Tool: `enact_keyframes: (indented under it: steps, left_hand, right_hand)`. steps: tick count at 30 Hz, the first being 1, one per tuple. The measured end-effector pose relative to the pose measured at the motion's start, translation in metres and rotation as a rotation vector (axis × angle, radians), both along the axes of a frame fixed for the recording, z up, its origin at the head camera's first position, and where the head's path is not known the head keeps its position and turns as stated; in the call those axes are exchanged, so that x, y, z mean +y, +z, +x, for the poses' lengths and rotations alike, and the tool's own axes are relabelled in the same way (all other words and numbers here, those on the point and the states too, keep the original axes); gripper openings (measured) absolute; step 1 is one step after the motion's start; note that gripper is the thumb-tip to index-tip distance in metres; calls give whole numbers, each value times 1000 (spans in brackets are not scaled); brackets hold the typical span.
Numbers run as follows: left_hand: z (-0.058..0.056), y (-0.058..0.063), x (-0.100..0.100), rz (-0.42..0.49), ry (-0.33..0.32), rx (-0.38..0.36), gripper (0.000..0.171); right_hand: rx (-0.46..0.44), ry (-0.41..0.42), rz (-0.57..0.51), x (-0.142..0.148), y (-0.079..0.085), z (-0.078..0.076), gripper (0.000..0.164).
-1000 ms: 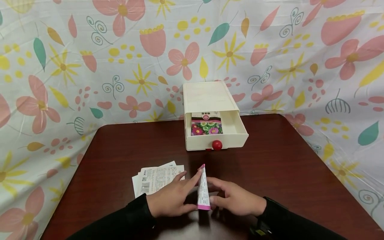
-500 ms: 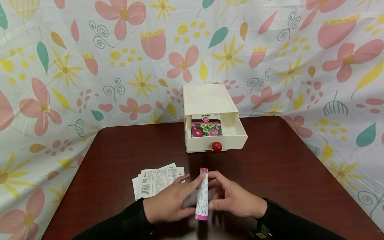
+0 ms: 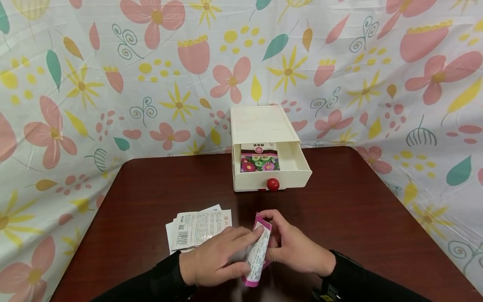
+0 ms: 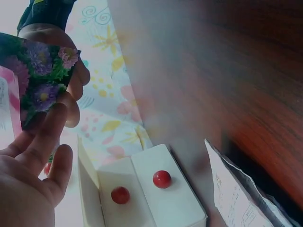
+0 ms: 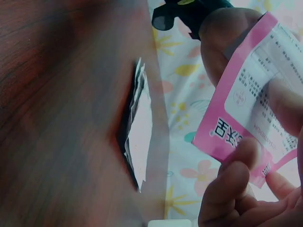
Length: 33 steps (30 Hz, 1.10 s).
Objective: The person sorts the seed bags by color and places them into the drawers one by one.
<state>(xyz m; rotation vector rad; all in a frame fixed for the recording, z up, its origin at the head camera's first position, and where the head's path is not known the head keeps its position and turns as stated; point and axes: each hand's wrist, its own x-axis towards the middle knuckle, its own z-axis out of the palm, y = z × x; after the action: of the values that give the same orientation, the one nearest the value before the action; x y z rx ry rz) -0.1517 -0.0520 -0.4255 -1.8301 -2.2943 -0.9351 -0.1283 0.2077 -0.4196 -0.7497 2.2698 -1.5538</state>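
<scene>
Packet (image 3: 258,251), pink-edged with a printed white panel, sits between both hands at near centre, tilted, its far end leaning right; clearance to table (image 3: 158,184) I can't tell. Left hand (image 3: 216,256): fingers partly bent, index laid over the white panel, thumb on the near end, so it has hold of the left side. Right hand (image 3: 296,247): fingers curled, index at the far end, thumb against the right side, pinching the packet. Left wrist view shows a flower photo plus a pink-white edge between the hands; can't tell whether that's one bent packet or two. Stack of white paper packets (image 3: 200,228) lies left, near the left hand, top one with text and a barcode. Cream cabinet (image 3: 262,123) stands far, just right of centre, drawer (image 3: 292,159) pulled out, red knob (image 3: 273,184) on its front; flower-photo packet (image 3: 259,161) in the drawer's left part. Floral cloth (image 3: 339,25) hangs behind. Black sleeves (image 3: 154,274) on both arms.
</scene>
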Motion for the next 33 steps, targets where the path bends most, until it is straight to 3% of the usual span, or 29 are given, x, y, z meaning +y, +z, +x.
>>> enact_keyframes:
  steps: [5,12,14,17,20,24,26,33]
  left_hand:
    - [2,0,2,20,9,-2,71]
    - [3,3,2,45,13,-284,85]
    - [4,4,1,52,30,-318,94]
    - [5,6,0,76,59,-361,100]
    - [5,8,0,120,65,-391,85]
    - [5,8,0,166,65,-395,47]
    - [6,7,0,181,84,-400,37]
    - [5,6,-4,254,156,-430,32]
  right_hand:
    - [72,-69,78,0,0,2,71]
    - [64,-71,7,-2,2,2,70]
    - [47,-71,-13,-2,3,1,69]
    - [66,-96,24,0,5,-1,54]
    - [117,-121,59,3,7,-1,34]
    - [227,-153,58,7,9,-1,23]
    - [286,-160,40,10,10,-2,19]
    - [382,-129,-42,19,15,-5,20]
